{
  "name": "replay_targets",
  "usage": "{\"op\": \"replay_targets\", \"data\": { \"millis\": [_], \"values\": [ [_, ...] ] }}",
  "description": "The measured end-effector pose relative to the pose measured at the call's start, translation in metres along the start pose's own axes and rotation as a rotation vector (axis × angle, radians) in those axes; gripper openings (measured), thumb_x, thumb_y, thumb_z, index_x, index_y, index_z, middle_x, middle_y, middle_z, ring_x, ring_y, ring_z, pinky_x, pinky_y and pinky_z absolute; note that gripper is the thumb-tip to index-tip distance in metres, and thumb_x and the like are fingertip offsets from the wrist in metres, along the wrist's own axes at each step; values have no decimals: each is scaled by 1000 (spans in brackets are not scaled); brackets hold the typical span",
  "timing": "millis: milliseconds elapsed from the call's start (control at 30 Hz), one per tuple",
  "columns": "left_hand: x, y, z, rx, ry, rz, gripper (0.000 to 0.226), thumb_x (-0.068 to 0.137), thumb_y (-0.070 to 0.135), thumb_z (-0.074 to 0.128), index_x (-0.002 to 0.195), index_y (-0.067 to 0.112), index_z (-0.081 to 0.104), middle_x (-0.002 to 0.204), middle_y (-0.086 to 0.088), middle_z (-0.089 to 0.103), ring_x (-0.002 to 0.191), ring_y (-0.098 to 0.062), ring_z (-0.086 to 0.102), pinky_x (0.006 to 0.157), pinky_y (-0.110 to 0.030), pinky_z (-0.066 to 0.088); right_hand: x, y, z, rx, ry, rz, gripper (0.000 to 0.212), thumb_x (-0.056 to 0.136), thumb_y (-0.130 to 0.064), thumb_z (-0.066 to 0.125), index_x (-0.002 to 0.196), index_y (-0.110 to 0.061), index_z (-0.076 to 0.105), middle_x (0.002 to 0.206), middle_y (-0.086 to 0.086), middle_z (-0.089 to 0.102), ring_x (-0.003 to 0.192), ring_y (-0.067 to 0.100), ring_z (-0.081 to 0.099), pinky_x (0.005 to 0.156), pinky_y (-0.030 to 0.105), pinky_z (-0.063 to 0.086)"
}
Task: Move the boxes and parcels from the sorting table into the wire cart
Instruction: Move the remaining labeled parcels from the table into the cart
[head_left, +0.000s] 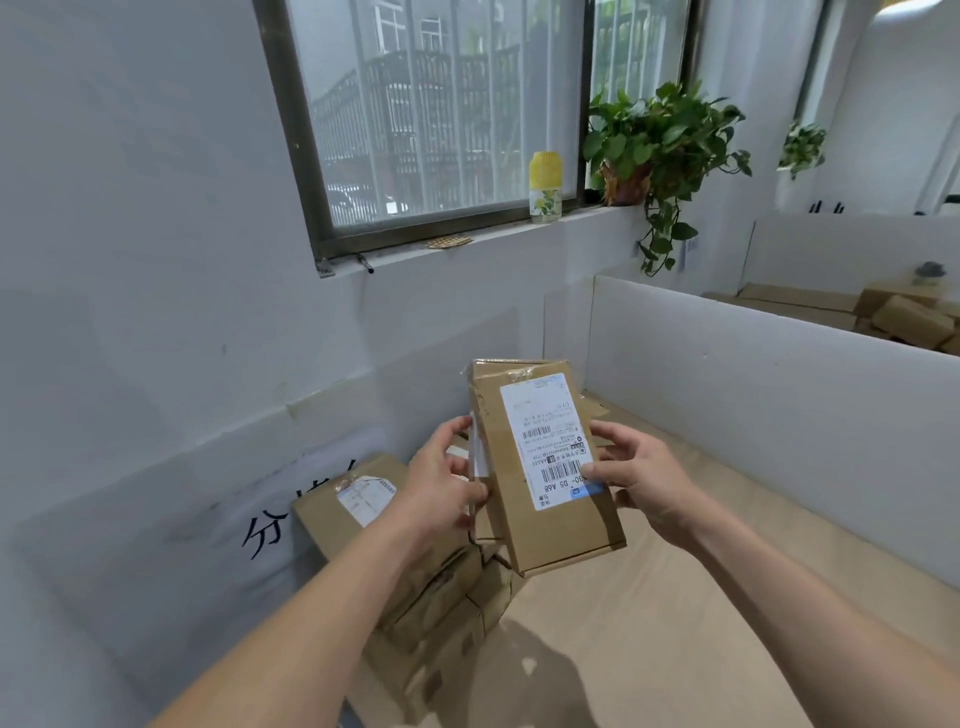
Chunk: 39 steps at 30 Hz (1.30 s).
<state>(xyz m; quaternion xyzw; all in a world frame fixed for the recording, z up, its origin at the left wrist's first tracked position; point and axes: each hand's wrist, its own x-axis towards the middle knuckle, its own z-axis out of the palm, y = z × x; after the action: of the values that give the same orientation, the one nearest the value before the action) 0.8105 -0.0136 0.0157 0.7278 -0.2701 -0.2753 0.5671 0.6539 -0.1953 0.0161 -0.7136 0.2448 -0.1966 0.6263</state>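
1. Left hand (441, 480) fingers (470, 491) and right hand (641, 480) fingers (597, 470): both clasp one item, lifted clear of the counter.
2. Held item: flat brown cardboard box with white barcode label (545, 462), tilted, label up.
3. Below left: stack of brown cardboard parcels (358, 506) on the tan, white-walled counter (649, 597), not yet moved.
4. Wire cart: not in view; loaded count unknown.
5. Progress, judged: one box in transit, several left.

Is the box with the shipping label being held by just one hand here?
No. Both hands hold the labelled box: the left hand grips its left edge and the right hand its right side.
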Motion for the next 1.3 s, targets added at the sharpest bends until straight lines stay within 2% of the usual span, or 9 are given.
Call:
{"op": "replay_targets", "data": {
  "millis": [100,200,267,500,633,800,933,1100,1300],
  "values": [
    [-19,-5,-17,-49,13,-7,85,84,-21,60,138,42,41,95,-18,65,76,-22,71,54,-35,57,-11,-2,14,5,-18,-23,51,90,11,62,119,-30,60,89,1,78,74,14,74,53,27,46],
    [-37,-18,-42,-36,78,-25,85,84,-20,61,143,39,41,93,-12,71,79,-25,73,67,-53,62,-19,-3,24,15,-20,-35,60,91,11,60,133,-31,56,92,5,77,75,14,72,51,25,43],
    [-49,-25,-61,-6,97,-24,87,84,-19,62,145,39,41,92,-8,73,89,-30,74,78,-60,60,-25,-4,29,41,-5,-39,64,91,11,59,138,-33,54,99,11,77,80,18,72,56,30,43],
    [-89,-37,-109,-6,128,-1,86,84,-18,62,144,41,40,106,-18,71,93,-30,75,77,-57,61,-50,-10,39,14,2,-55,75,92,9,58,137,-51,48,112,19,73,95,30,70,75,47,46],
    [-109,-44,-123,-43,142,10,86,84,-21,58,144,39,41,105,-20,73,93,-37,74,81,-66,56,-64,-16,45,-2,-28,-73,75,94,7,57,130,-58,52,116,23,70,96,29,69,75,47,46],
    [-141,-39,-140,-53,190,35,85,86,-21,58,142,41,41,96,-13,74,89,-30,75,75,-56,60,-74,-20,53,-9,-69,-83,76,94,9,55,137,-55,49,111,19,73,88,21,73,66,40,48],
    [-169,-33,-153,-30,230,24,85,88,-16,62,143,45,39,108,-20,69,92,-26,75,66,-43,62,-74,-25,62,-2,-118,-99,76,96,7,56,137,-56,46,111,15,74,93,25,73,68,43,47],
    [-204,-31,-155,-12,322,5,84,89,-14,61,147,42,37,111,-21,67,98,-28,72,67,-42,62,-75,-32,74,4,-211,-133,74,96,8,55,130,-57,52,106,11,76,89,23,73,67,42,45],
    [-254,-35,-133,9,438,-41,84,90,-13,61,150,40,37,108,-18,69,94,-25,74,67,-40,62,-81,-28,81,10,-337,-138,76,96,6,56,145,-50,43,107,13,75,90,24,73,65,41,41]
  ]
}}
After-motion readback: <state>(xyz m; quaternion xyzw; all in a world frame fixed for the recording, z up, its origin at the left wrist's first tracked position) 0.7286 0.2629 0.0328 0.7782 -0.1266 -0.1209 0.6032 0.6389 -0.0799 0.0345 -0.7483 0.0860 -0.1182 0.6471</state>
